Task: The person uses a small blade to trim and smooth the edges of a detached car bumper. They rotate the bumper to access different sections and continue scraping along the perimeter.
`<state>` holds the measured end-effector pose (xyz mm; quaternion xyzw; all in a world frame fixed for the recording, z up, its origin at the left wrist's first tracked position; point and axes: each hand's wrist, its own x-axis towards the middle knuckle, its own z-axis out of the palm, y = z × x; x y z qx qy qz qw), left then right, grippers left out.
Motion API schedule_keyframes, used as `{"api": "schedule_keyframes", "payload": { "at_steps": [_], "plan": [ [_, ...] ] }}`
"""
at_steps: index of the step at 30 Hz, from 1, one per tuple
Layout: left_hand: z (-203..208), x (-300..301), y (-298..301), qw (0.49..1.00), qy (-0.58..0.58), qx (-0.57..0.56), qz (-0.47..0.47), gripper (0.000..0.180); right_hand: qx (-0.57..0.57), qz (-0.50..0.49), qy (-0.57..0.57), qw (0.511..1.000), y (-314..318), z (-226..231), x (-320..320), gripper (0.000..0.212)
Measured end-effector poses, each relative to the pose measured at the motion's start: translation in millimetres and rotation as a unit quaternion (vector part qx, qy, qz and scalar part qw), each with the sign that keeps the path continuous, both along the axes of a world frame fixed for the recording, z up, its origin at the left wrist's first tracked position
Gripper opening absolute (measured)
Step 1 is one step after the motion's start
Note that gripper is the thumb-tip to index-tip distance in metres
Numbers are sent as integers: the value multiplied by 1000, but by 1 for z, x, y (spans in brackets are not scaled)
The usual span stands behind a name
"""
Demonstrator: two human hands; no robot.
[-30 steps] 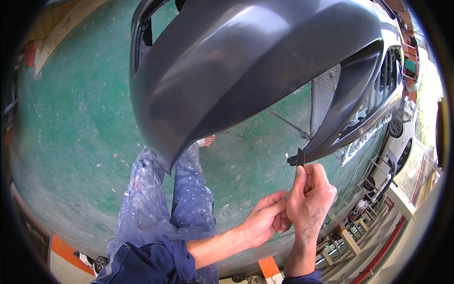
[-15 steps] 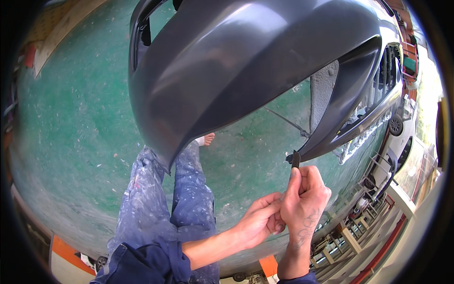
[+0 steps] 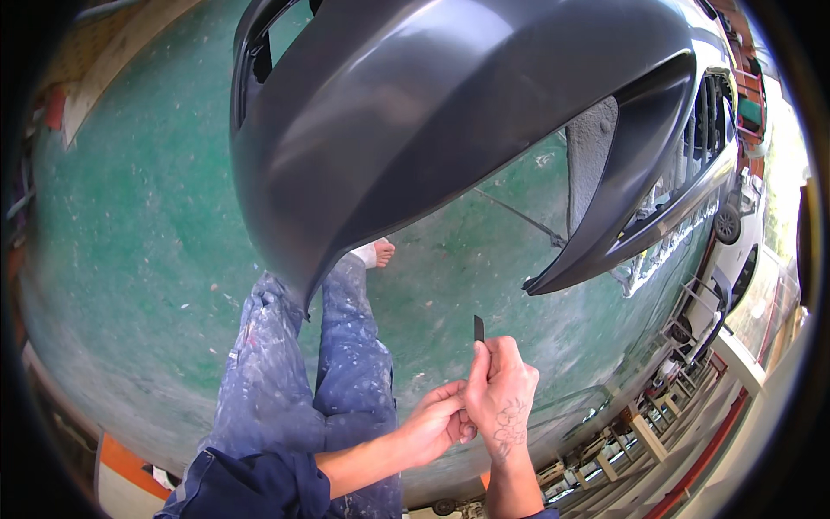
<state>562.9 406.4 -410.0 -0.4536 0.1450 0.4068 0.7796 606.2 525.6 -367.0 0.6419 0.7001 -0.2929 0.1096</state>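
Observation:
My right hand (image 3: 502, 387) is closed, pinching a thin dark blade-like strip (image 3: 479, 328) between thumb and fingers. The strip stands upright with a slanted tip, apart from everything else. My left hand (image 3: 435, 423) lies against the lower side of the right one, fingers curled in a pinch. What those fingers hold, if anything, is hidden. Beyond both hands, a large dark grey car bumper (image 3: 432, 112) with a smooth, glossy curve fills the upper view. One of its pointed ends (image 3: 540, 284) lies up and right of the strip; another reaches down beside my knee.
The green floor (image 3: 156, 251) is scuffed and speckled with white. My paint-spattered blue trouser legs (image 3: 259, 372) and a foot (image 3: 383, 252) are below the bumper. At the right are a white car (image 3: 742, 216), a car part with a grille opening (image 3: 705, 138) and a beam with a red stripe (image 3: 705, 454).
Both hands have moved left and down, taking the dark strip away from the bumper's pointed end. The bumper has barely shifted in view.

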Motion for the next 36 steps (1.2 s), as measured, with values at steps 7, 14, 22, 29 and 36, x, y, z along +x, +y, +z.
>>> {"api": "schedule_keyframes", "payload": {
  "at_steps": [7,14,22,29,36],
  "plan": [
    [-11,-11,28,933,283,194,-110,36,105,-20,117,987,-1,1,24,8],
    [-28,-28,-34,883,416,138,-168,51,146,20,210,967,0,-7,58,7],
    [-58,130,-190,824,426,-1,-374,62,35,47,300,952,8,-54,120,7],
    [-81,166,-184,542,683,247,-423,42,57,203,324,922,16,-39,152,11],
    [-176,72,-21,512,831,153,-153,22,198,308,395,843,63,-97,154,11]
  ]
}}
